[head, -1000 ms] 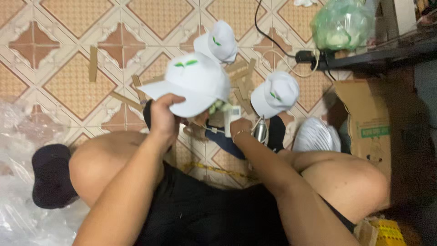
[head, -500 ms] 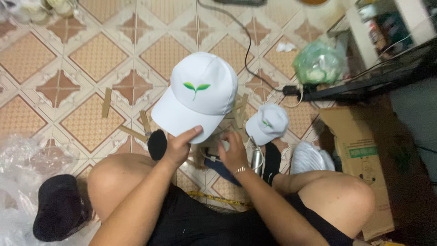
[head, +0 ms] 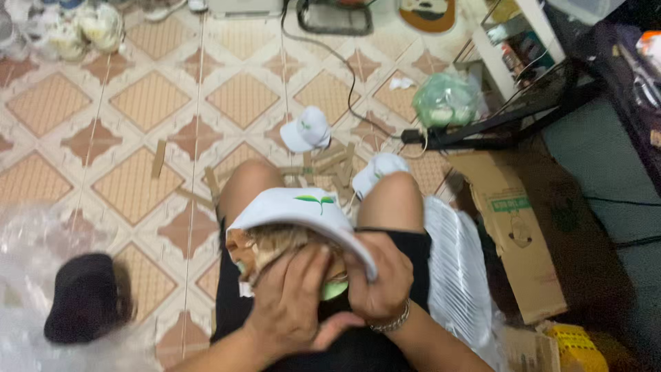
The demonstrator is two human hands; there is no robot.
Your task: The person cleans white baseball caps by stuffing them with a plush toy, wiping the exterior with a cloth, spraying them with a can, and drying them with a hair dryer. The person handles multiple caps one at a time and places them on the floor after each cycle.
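A white cap (head: 289, 207) with a green leaf mark lies upside-tilted over my lap, between my raised knees. My left hand (head: 289, 306) reaches into the cap's underside, fingers on a brown cardboard or paper insert (head: 275, 242) inside it. Wearing a metal bracelet, my right hand (head: 382, 282) grips the cap's rim on the right side. A bit of green shows between the two hands; what it is cannot be told.
Two more white caps (head: 306, 129) (head: 375, 169) lie on the tiled floor among cardboard strips (head: 330, 162). A black cap (head: 82, 296) rests on clear plastic at left. At right are a stack of white pieces (head: 454, 269), an open cardboard box (head: 523, 227), a green bag (head: 446, 100) and cables.
The white cap has come down from in front of me into my lap. Both hands now close around its underside, and my knees are drawn up.
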